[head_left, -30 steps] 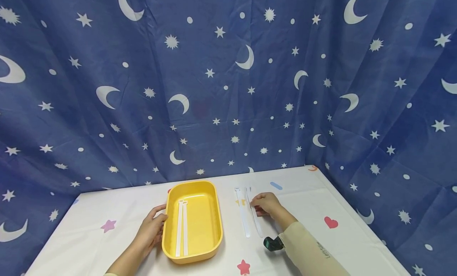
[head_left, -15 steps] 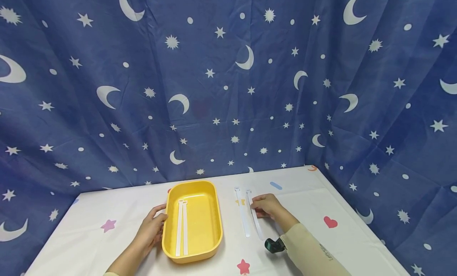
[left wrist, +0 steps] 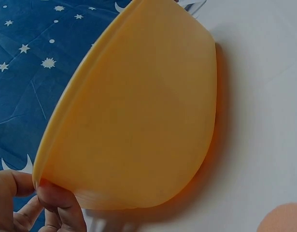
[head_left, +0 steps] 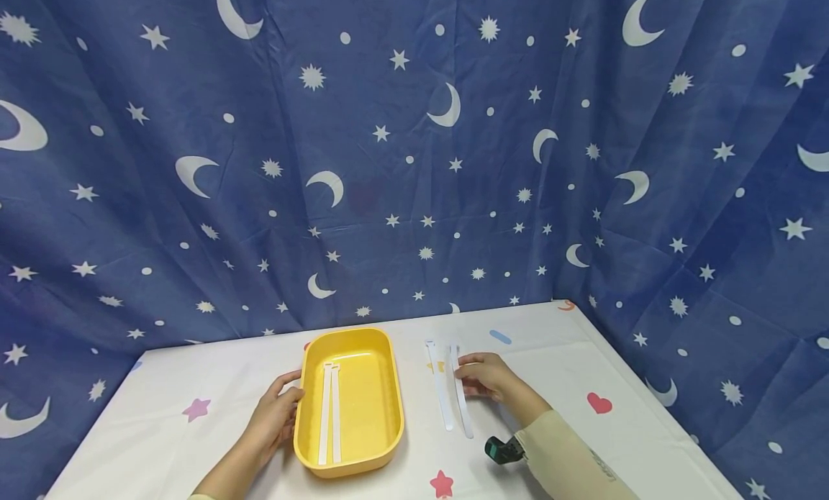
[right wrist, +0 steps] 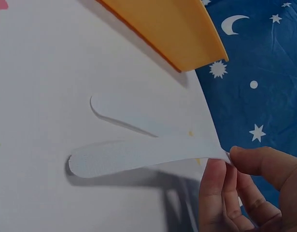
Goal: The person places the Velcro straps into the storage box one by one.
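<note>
White flat plastic strips: two already lie in the yellow oval plastic tray, two are still on the white tablecloth beside it. Right hand pinches one strip, lifting its end; other strip untouched. Left hand grips the tray rim. About halfway, I'd judge.

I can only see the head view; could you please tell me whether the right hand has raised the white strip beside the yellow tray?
Observer: Partly. The right wrist view shows the right hand pinching one end of the flat white plastic strip and holding it off the white table; its rounded far end rests down.
Operator: Thank you. How is the left grip placed?
Observer: The left wrist view shows the left hand pinching the yellow rounded plastic tray at its rim.
</note>
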Demonstrator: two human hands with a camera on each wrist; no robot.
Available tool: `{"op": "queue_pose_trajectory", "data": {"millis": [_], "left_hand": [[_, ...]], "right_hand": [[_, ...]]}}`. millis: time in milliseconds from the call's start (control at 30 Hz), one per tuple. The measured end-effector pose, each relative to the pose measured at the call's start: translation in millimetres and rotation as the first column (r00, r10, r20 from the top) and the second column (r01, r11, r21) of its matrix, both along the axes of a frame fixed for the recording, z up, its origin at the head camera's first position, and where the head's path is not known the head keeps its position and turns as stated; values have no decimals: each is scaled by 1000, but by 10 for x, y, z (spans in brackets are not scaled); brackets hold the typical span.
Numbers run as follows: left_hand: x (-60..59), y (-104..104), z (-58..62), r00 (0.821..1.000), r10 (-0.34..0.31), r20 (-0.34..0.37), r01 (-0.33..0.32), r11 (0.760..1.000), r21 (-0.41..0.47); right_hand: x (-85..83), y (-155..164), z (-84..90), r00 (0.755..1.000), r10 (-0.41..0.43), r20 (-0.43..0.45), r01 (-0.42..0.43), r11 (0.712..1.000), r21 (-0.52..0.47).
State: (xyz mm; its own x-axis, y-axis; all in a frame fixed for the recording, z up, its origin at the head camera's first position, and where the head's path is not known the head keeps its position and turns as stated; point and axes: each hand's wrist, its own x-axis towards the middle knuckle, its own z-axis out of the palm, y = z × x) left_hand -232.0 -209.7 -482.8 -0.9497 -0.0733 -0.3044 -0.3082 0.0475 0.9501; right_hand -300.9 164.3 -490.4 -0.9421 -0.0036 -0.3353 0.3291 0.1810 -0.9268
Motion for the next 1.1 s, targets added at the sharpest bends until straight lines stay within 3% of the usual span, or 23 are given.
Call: {"op": "queue_pose_trajectory", "data": {"millis": [267,600,1100], "left_hand": [[4,0,3,1000,10,7,-10,1000,-8],[-1,-6,1,1000,4,9,-4,1000,-10],[33,15,29,1000,6,-9,-6,1000,3]], "right_hand": [[46,4,74,1000,-2,27,3,999,-38],[113,-34,198,999,32,37,-25,986,-168],[181,-164,391,996,89,31,-80,968,-237]]}}
